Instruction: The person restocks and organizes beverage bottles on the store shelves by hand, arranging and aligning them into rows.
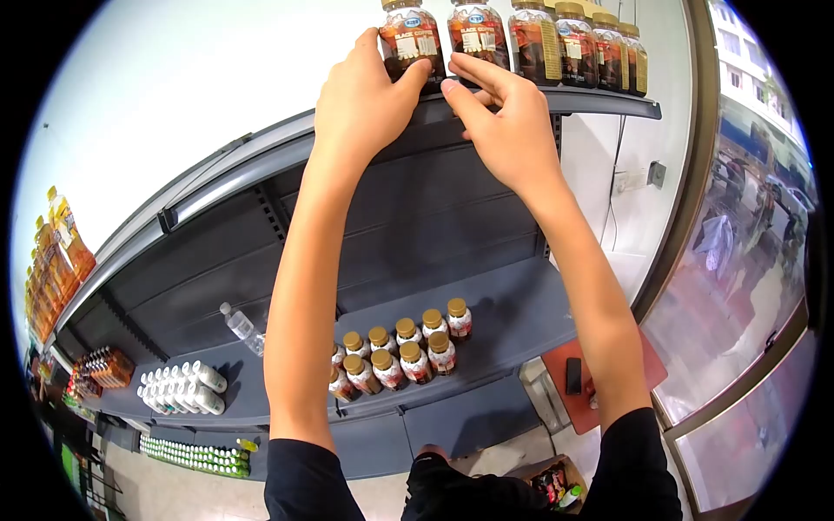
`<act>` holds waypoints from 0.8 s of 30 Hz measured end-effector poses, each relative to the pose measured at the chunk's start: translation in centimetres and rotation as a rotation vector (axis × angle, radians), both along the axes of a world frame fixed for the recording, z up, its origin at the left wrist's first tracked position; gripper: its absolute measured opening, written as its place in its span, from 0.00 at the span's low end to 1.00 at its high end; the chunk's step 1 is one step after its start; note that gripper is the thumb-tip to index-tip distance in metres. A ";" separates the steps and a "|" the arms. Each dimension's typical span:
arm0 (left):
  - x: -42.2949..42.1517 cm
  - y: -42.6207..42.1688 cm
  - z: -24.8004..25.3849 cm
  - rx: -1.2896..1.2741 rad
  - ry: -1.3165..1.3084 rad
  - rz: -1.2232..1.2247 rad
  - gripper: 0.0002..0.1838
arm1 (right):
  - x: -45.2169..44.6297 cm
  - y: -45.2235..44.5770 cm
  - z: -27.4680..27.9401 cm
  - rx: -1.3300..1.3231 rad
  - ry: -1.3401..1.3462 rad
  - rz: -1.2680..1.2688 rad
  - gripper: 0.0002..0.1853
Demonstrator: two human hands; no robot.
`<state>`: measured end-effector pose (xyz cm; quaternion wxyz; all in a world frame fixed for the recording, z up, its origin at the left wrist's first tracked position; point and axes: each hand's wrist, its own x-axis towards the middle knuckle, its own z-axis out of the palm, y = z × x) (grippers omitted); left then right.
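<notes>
Both my arms reach up to the top shelf, where black coffee bottles with gold caps stand in a row. My left hand (366, 97) is wrapped around the leftmost coffee bottle (410, 36), fingers on its left side and thumb on its right front. That bottle is upright at the shelf's front. Beside it, my right hand (502, 108) is at the lower front of the second coffee bottle (479, 36). Its index finger is stretched out and its thumb is apart from it. Whether those fingertips touch the second bottle is hard to tell.
The top shelf's front edge (599, 102) runs under the bottles. Small brown bottles (385, 363) stand in rows on the lower shelf, with white bottles (181, 388) and a clear bottle (241, 326) to the left. A phone (573, 375) lies on a red stool (565, 417) at right.
</notes>
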<state>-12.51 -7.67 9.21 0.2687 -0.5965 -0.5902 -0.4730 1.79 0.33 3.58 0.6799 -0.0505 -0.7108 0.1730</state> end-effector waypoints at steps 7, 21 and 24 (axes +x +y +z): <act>0.7 -0.8 -1.7 0.311 0.087 -0.104 0.31 | 0.0 -1.1 -0.7 -0.230 0.091 0.394 0.27; 7.0 -10.2 -19.4 0.351 0.291 -0.195 0.37 | 5.6 -10.7 -18.6 -0.367 0.151 0.491 0.50; 7.1 -12.2 -25.2 0.032 0.043 -0.370 0.35 | 8.0 -10.7 -25.9 -0.603 0.144 0.704 0.50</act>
